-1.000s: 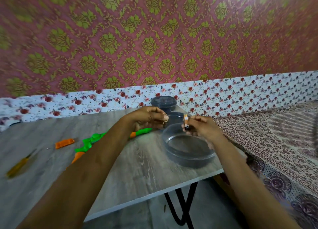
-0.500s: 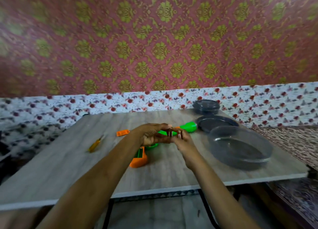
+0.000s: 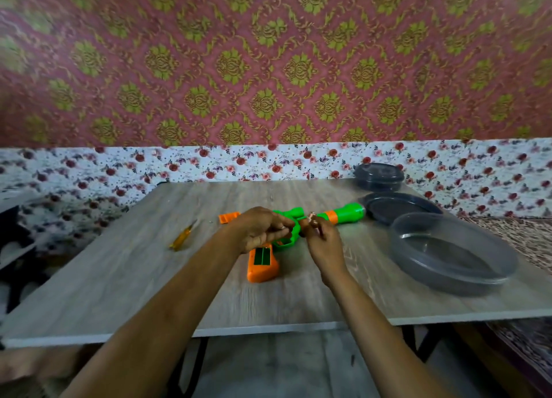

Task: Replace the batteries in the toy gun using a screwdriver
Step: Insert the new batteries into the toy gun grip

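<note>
A green and orange toy gun [image 3: 346, 214] lies on the wooden table [image 3: 149, 278], its orange grip [image 3: 263, 266] nearest me with the battery slot showing green inside. My right hand [image 3: 322, 242] pinches a small battery [image 3: 313, 220] just above the gun's body. My left hand [image 3: 260, 227] hovers beside it with its fingers curled, and whether it holds something I cannot tell. An orange battery cover [image 3: 228, 217] lies left of the gun. The yellow-handled screwdriver [image 3: 182, 239] rests further left.
A grey plastic bowl [image 3: 451, 254] stands at the right, with a dark lid [image 3: 400, 206] behind it and a closed dark container [image 3: 378, 176] at the back. A floral cloth covers the wall base. A patterned bed lies off the right edge.
My view swung from the bowl at the right to the middle of the table. Both hands moved from over the bowl to above the gun, the right still pinching the battery.
</note>
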`<state>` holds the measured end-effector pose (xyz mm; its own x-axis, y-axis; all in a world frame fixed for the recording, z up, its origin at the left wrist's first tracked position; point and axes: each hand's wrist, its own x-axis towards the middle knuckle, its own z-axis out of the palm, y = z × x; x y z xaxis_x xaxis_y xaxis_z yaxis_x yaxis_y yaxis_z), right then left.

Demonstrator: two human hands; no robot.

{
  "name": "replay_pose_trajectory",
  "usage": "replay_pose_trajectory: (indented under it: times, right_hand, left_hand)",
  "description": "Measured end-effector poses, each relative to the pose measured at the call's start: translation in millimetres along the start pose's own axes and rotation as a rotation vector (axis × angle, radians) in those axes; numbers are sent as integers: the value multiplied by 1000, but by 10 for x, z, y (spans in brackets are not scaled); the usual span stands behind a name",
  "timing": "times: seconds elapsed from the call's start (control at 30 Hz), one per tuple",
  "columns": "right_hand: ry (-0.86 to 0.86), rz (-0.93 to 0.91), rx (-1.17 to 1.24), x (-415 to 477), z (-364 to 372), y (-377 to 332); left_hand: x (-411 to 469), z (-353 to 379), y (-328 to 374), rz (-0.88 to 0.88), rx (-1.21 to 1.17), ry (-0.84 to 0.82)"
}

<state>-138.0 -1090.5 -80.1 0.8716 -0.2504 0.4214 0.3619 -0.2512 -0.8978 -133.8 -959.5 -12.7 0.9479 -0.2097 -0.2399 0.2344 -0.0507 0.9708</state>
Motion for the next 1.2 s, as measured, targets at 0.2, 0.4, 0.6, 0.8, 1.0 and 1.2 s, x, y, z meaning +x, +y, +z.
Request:
replay_pose_trajectory:
  times: [0.2, 0.4, 0.6, 0.8, 1.0, 1.2]
  right_hand:
    - [39, 610, 731, 98, 68, -89]
    - [-55, 517, 447, 219, 110, 7]
    - [-184, 337, 299, 289, 194, 136]
    - [-263, 166, 223, 295, 184, 46]
    - [-214, 171, 226, 311, 185, 69]
    - [-109, 279, 177, 352, 177, 248]
  left_hand:
    - [138, -159, -109, 268, 357, 129]
    - [312, -213, -185, 425, 170, 209]
    - [539, -265, -353, 528, 116, 256]
    - [629, -259, -413, 612, 121, 255]
    - [590, -298, -421, 628, 230, 275]
    - [665, -656, -510, 270, 884, 582]
